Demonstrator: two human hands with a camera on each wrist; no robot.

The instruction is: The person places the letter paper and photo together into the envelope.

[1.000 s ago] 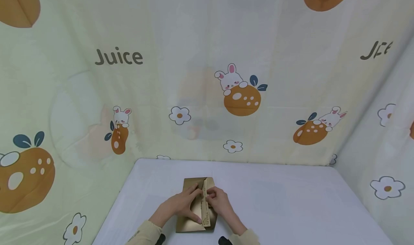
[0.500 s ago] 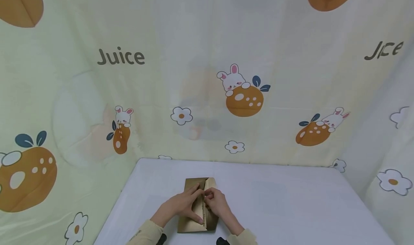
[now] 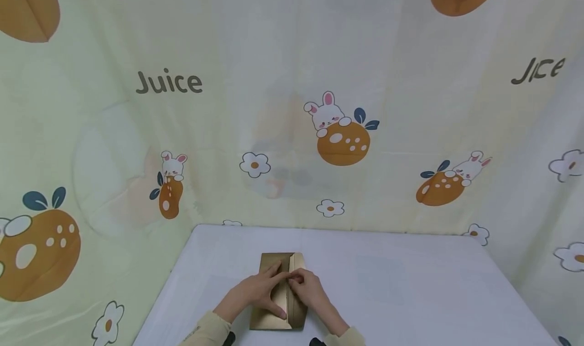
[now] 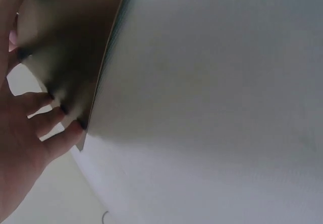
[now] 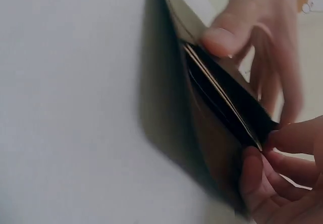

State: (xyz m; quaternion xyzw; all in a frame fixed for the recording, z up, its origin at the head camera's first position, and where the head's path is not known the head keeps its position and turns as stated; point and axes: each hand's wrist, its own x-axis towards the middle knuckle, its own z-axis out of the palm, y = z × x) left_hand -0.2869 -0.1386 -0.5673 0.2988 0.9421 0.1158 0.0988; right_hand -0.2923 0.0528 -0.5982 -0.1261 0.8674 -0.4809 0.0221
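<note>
A gold envelope (image 3: 270, 321) lies on the table with its opening along the right side. My left hand (image 3: 259, 292) rests across it, thumb and fingers spread. In the left wrist view, the fingertips of that hand (image 4: 25, 143) press on the envelope's face. At the opening, my right hand (image 3: 312, 290) has thumb and forefinger pinched together. The right wrist view looks into the parted opening, where a thin card (image 5: 221, 90) sits with its edge showing. Right fingertips (image 5: 253, 164) meet around the end of that edge; the rest of the card is hidden inside.
A white cloth (image 3: 388, 285) covers the table around the envelope. Behind it hangs a pale curtain (image 3: 255, 107) printed with rabbits, oranges and flowers. Beige sleeves (image 3: 211, 327) and black wrist straps show at the bottom of the head view.
A patterned card strip stuck out of the opening a second ago; it has slid left into the envelope and no longer shows from above. The left hand has stayed nearly in place.
</note>
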